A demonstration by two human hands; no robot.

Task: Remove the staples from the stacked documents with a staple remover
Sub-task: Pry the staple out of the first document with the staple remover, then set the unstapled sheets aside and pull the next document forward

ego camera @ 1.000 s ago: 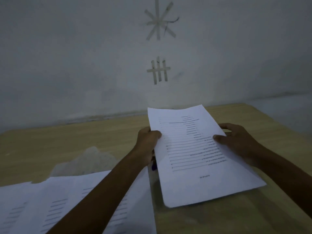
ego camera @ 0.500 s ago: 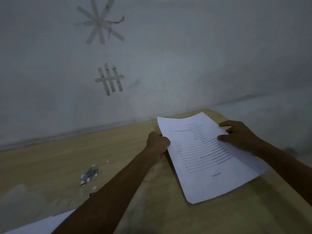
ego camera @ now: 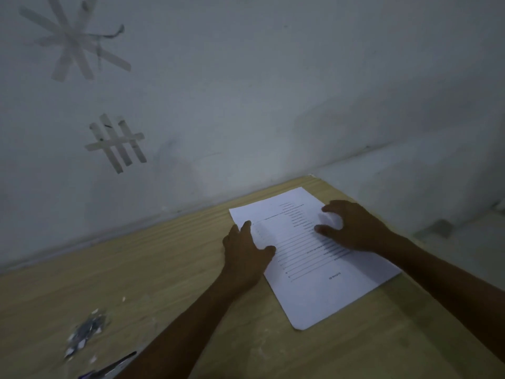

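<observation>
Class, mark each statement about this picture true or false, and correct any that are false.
1. The document lies flat on the wooden table. True.
2. The right hand holds a staple remover. False: its fingertips rest on the document and it holds no tool.
3. The left hand touches the document's left edge. True.
4. The heap of small shiny scraps lies on the document. False: it lies on the table, well to the left of the document.
5. Strips of tape are stuck to the wall. True.
</observation>
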